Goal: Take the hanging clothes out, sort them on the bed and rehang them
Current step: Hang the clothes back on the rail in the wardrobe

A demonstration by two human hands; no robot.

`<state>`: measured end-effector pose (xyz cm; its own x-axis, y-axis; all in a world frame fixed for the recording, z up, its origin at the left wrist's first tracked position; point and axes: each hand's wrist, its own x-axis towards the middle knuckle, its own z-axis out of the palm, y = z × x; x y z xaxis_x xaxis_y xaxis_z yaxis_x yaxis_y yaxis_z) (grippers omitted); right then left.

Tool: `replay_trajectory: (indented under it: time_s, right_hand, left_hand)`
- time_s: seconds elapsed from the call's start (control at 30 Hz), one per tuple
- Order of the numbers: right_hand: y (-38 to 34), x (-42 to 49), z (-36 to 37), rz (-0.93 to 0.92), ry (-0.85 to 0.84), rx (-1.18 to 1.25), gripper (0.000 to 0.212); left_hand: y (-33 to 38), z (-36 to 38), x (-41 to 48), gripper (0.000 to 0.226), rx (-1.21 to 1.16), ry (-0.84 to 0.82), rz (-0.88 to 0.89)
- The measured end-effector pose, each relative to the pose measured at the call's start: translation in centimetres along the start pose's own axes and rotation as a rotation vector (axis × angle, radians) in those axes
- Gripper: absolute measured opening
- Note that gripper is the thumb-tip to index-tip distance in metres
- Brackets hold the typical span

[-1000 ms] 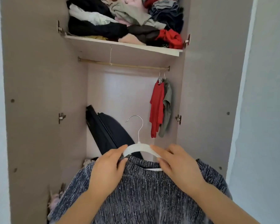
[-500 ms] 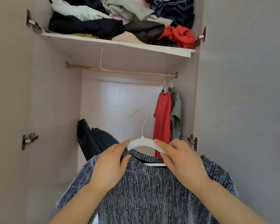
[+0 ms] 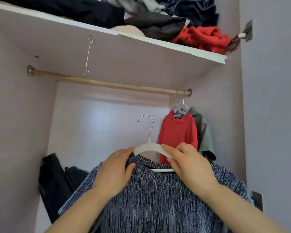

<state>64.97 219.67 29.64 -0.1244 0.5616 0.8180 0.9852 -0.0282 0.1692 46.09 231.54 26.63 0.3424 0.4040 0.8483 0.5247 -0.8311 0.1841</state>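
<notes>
Obs.: sweater on hanger, below rail

I am holding the white hanger with the blue-grey sweater on it, hook free below the rail. My left hand is gripping the sweater's collar over the hanger; my right hand is pinching the hanger's right arm. A red top is hanging at the rail's right end.
</notes>
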Motion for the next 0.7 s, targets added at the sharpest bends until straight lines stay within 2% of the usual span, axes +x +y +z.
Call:
replay_trajectory:
  time_s: [0.2, 0.4, 0.7]
  right_hand:
    - [2.8, 8.4, 3.2, 0.098, 0.077, -0.091, 0.044]
    - [6.9, 16.9, 5.5, 0.175, 0.107, -0.212, 0.032]
    - [13.8, 25.4, 8.5, 0.324, 0.148, -0.197, 0.04]
  left_hand:
    - [-4.6, 2.5, 7.4, 0.047, -0.011, 0.052, 0.069]
    - [-7.1, 3.8, 13.4, 0.049, 0.044, 0.122, 0.024]
    - [-8.9, 5.2, 20.1, 0.046, 0.162, 0.222, 0.007]
